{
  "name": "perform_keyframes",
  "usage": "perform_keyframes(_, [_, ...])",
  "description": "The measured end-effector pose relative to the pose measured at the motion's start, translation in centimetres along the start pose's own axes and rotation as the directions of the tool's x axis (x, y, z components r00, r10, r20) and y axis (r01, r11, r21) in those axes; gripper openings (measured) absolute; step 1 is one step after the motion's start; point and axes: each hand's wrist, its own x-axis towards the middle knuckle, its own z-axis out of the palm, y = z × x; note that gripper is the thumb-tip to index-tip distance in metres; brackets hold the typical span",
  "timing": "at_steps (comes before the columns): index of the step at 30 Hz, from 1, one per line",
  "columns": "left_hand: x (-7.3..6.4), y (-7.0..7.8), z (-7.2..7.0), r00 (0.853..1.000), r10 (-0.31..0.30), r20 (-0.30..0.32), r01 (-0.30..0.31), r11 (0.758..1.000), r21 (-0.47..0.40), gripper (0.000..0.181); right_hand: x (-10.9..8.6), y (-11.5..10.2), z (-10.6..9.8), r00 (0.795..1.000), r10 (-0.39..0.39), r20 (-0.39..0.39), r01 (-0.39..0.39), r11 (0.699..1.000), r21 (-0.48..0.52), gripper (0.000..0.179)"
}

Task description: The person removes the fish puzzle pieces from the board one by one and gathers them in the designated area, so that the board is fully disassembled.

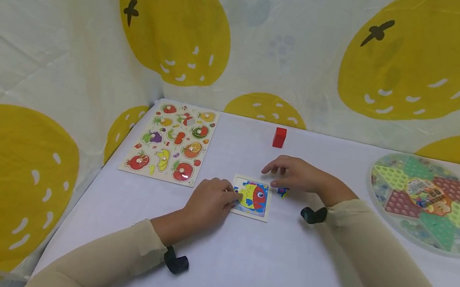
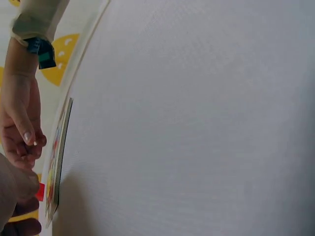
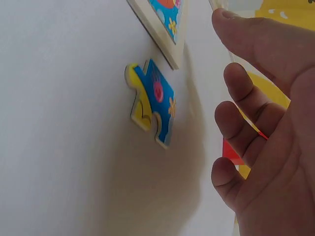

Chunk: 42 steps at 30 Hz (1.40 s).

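A small square fish puzzle [image 1: 254, 197] in a wooden frame lies flat on the white cloth. My left hand [image 1: 210, 202] rests at its left edge, with a fingertip over the picture; in the left wrist view that hand [image 2: 15, 191] is cut off by the image border. My right hand [image 1: 297, 175] hovers beside the puzzle's right edge, fingers loosely bent and holding nothing. Below it lies a loose jigsaw piece [image 3: 156, 98], blue and yellow with a pink spot, apart from the frame corner [image 3: 172, 56].
A red block [image 1: 279, 137] stands behind the puzzle. To the left lies a fruit peg board [image 1: 171, 141], and at the right a round Chinese checkers board [image 1: 432, 203]. Cloth printed with yellow fruit [image 1: 177, 23] hangs at the back and left of the table.
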Motion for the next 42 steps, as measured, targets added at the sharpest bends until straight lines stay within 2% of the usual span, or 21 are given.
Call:
perform_keyframes(5, [0.6, 0.3, 0.3, 0.998, 0.052, 0.039, -0.052, 0.999, -0.009, 0.040, 0.7, -0.8, 0.3, 0.998, -0.046, 0.039, 0.046, 0.999, -0.008, 0.038])
perform_keyframes(10, [0.9, 0.6, 0.4, 0.996, 0.055, 0.075, -0.056, 0.998, 0.007, 0.042, 1.2, -1.8, 0.5, 0.994, -0.083, 0.075, 0.084, 0.996, -0.005, 0.037])
perform_keyframes(16, [0.8, 0.8, 0.2, 0.995, 0.043, 0.085, -0.044, 0.999, 0.008, 0.040, 2.2, -2.3, 1.0, 0.991, -0.052, 0.120, 0.058, 0.997, -0.044, 0.039])
perform_keyframes(24, [0.8, 0.7, 0.5, 0.995, 0.051, 0.083, -0.052, 0.999, 0.008, 0.041, 2.8, -2.1, 1.6, 0.987, 0.010, 0.163, -0.003, 0.999, -0.041, 0.042])
perform_keyframes(42, [0.7, 0.9, 0.7, 0.995, 0.046, 0.086, -0.050, 0.998, 0.042, 0.041, 3.1, -1.9, 1.8, 0.984, -0.024, 0.179, 0.038, 0.996, -0.076, 0.046])
